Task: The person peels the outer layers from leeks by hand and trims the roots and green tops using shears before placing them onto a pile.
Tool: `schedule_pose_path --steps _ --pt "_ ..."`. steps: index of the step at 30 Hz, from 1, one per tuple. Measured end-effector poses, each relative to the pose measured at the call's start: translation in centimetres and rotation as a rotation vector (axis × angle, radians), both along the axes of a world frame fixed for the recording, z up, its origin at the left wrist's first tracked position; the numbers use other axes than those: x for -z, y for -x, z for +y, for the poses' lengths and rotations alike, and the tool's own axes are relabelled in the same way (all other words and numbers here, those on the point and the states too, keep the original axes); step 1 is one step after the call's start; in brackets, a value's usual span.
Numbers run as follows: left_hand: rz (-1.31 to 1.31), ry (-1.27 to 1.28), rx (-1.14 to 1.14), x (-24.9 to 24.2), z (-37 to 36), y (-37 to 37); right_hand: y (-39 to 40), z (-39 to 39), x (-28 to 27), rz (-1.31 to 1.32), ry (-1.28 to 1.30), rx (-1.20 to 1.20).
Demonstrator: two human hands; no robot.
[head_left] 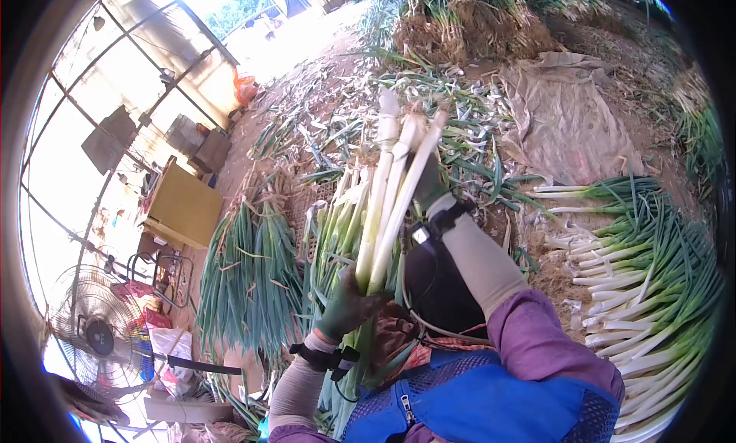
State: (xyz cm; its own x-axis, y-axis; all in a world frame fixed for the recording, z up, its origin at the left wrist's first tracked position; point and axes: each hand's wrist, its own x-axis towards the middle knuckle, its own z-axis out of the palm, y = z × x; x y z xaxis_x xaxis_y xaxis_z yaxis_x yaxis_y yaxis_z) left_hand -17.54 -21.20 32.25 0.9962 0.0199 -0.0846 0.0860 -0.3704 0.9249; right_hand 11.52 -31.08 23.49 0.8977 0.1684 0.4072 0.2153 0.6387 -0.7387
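Observation:
My left hand (349, 305), in a dark glove, is wrapped round several thick green onions (377, 205). Their white stalks point up and away from me, with the root ends at the top. Beside the upper stalks is my gloved right hand (432, 184), partly behind them. Its fingers are hidden, so whether it grips a stalk does not show. More green onions (337, 228) lie just left of the held ones, over a woven basket or crate (300, 205).
Bundled green onions (249, 274) stand at left, and a long row of white-stemmed ones (636, 305) lies at right. Leaf scraps (330, 125) litter the ground near a crumpled cloth sack (567, 121). Rooted bundles (468, 29) are piled behind. A fan (100, 335) stands at lower left.

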Motion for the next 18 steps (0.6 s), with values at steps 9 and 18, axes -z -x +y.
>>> schedule_pose_path --steps 9,18 --pt "0.055 -0.378 -0.15 4.1 4.5 5.2 -14.5 -22.0 1.1 0.128 0.337 0.521" --pt "0.113 -0.404 -0.102 3.6 3.8 3.8 -1.3 -13.1 -5.3 -0.536 0.738 -0.003"
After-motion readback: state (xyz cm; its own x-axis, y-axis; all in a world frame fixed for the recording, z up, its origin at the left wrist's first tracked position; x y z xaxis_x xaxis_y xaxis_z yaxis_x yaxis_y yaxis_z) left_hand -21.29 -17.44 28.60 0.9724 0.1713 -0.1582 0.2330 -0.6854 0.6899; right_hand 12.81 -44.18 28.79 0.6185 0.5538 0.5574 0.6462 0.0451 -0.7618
